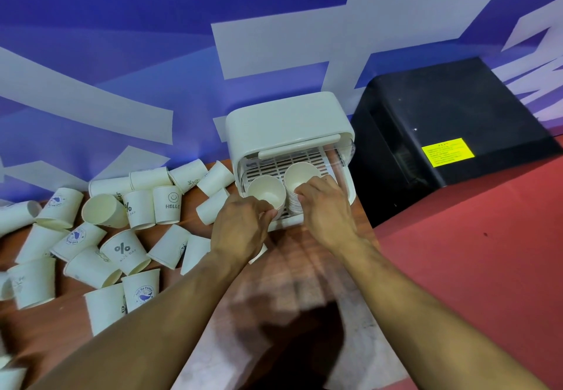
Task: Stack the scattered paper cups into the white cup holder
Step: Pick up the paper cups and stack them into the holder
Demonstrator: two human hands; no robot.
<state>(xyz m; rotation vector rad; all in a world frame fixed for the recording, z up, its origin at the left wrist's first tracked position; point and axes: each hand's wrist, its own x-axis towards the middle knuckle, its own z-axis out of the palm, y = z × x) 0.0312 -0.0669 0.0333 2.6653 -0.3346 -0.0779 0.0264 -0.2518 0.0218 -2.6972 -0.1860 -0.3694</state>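
- Paper cups (122,249) lie scattered over the left half of the wooden table (304,255) in the head view, the only one I have. Most are on their sides and a few stand on their rims. All are well apart from both hands.
- The white cup holder (286,121) sits at the back of the table against the blue wall (122,54). Its lid is raised and its front is open to me. A black box (441,121) with a yellow label (447,152) stands just beside it on the right.
- Inside the holder two columns lean side by side, mouths toward me: a left cup (265,188) and a right stack (300,176) with many nested rims showing. I cannot tell how many cups sit under the left one.
- My left hand (243,225) pinches the near rim of the left cup with curled fingers. My right hand (326,207) has its fingers wrapped round the side of the right stack, at the rims.
- I judge the step in hand to be seating and squaring cups in the holder, both hands steadying. With so many loose, the task looks far from done.
- Next, I'd check both columns sit straight on the slotted tray, then let go without dragging them out. After that I'd reach left for the loose cups nearest the holder, turning each mouth-up to match before nesting it.
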